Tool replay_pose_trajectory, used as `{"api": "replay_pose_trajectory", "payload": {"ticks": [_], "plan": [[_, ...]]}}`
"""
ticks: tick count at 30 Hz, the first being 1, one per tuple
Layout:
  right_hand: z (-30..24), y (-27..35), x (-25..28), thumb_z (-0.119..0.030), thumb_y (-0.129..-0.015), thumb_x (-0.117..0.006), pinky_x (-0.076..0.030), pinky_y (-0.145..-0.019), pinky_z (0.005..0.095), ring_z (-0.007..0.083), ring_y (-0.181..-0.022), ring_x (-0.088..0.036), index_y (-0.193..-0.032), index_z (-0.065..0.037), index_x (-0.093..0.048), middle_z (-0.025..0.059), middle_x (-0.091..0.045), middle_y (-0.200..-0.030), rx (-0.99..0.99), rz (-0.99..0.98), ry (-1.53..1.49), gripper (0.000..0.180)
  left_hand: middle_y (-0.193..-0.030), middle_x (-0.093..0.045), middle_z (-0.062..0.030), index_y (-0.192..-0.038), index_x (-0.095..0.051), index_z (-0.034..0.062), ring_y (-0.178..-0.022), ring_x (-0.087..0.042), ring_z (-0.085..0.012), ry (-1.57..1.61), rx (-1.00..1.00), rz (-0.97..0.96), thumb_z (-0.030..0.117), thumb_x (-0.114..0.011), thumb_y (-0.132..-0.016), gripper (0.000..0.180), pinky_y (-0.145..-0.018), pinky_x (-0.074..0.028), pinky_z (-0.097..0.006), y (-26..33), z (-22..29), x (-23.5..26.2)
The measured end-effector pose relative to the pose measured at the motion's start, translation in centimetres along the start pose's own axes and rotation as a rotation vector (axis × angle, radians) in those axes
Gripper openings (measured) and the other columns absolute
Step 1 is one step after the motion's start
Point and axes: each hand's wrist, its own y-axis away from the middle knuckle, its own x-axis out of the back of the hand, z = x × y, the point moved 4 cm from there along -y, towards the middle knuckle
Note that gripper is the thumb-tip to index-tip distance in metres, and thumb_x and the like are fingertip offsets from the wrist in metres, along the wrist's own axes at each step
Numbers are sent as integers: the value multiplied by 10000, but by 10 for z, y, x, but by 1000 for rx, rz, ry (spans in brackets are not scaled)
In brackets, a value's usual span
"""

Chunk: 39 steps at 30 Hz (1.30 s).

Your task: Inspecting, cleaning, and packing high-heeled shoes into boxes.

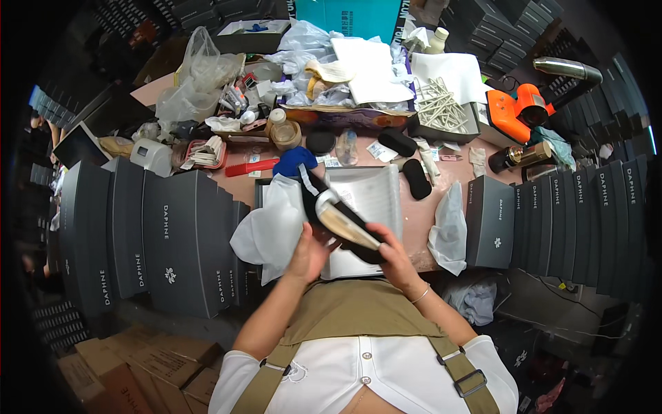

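Note:
A black shoe point(318, 201) with a pale insole is held tilted over an open shoebox point(398, 207) lined with white paper. At one end of the shoe my right hand point(394, 257) grips it, thumb and fingers closed on its edge. Under its near left side is my left hand point(309, 254), whose fingers are partly hidden behind the shoe. White wrapping paper point(272, 224) drapes over the box's left side. Just beyond the shoe's far end sits a blue bundle point(295, 160). Slight motion blur softens the shoe.
Stacked dark grey shoeboxes point(186, 238) stand at left, with another row point(491, 221) at right. A white paper bag point(449, 231) lies beside the right row. Farther back are black oval pads point(416, 179), a bottle point(281, 127), a box of white sticks point(441, 107) and an orange tool point(510, 110).

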Motion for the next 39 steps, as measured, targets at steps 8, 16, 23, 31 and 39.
{"api": "replay_pose_trajectory", "payload": {"ticks": [8, 16, 23, 31, 39], "plan": [[13, -8, 1, -224, -945, -529, -432, -840, 388, 373, -924, -532, -948, 44, -579, 227, -544, -1002, 143, -59, 845, 273, -1101, -579, -108, -1261, -439, -14, -1006, -601, -187, -806, -432, -21, 192, -640, -890, 470, -873, -509, -339, -10, -15, -65], [-12, -4, 87, -206, -979, -473, -374, -443, 216, 63, -505, -465, -1099, -28, -581, 15, -564, -780, -177, 364, 354, 240, -1153, -578, -232, -1257, -464, -43, -1079, -577, -365, 86, 362, 62, 612, -413, -916, 741, -960, -450, -514, -25, -20, -40], [-84, -121, 151, -122, -898, -536, -489, -670, 431, 340, -735, -622, -1143, 2, -564, 192, -634, -862, 365, 418, 1254, 276, -1167, -565, -212, -1286, -459, 6, -1131, -551, -366, 109, 351, 94, 602, -438, -910, 705, -951, -454, -551, 12, -28, -29], [-96, -98, -22, -242, -773, -747, -515, -671, 355, 279, -792, -632, -1031, -52, -601, 107, -614, -884, 381, -383, 1332, 352, -1183, -574, -172, -1267, -477, 9, -1129, -552, -317, 220, 272, 109, 621, -461, -896, 716, -961, -453, -517, 17, -27, -47], [17, -69, -41, -126, -772, -627, -520, -566, 376, 284, -669, -656, -855, -36, -535, 129, -616, -765, 391, -411, 1726, 153, -1326, -508, -86, -1334, -437, 75, -1235, -473, -237, 190, 139, 284, 538, -443, -948, 603, -1049, -370, -415, 45, -46, -33]]}}
